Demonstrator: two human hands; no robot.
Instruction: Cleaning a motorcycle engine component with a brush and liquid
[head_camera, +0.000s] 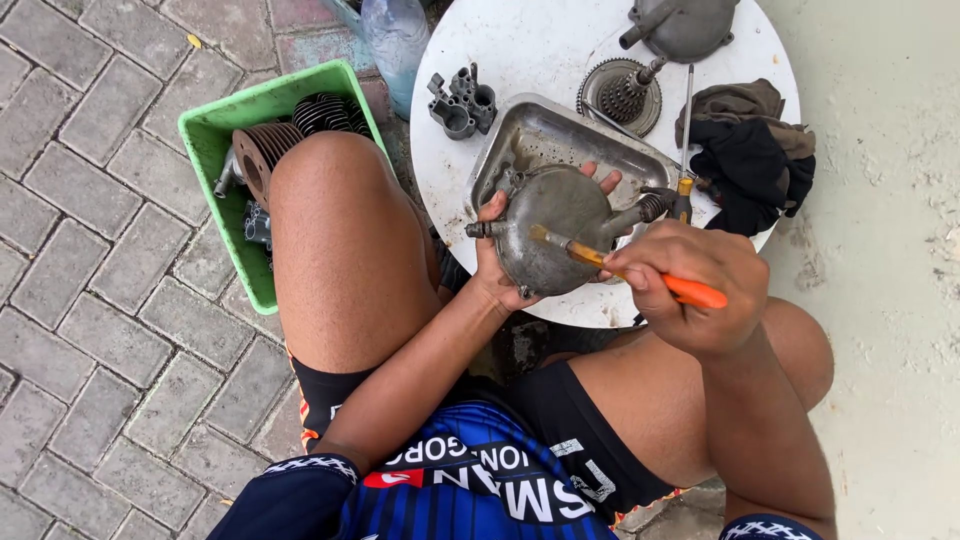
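Your right hand (695, 290) is closed around an orange-handled brush (620, 268), its tip touching the grey engine cover (555, 225). Your left hand (500, 265) grips that cover from beneath (fingers curled over its far edge), above the metal tray (530, 130) at the round table's (520, 45) near edge.

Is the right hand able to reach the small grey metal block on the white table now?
Probably not at once: the right hand holds an orange-handled brush, and the engine cover lies between it and the metal block.

evenly lit by soft, bright daylight, with faint shadows under the knees, sharp focus throughout, and slight wide-angle bending at the edges.
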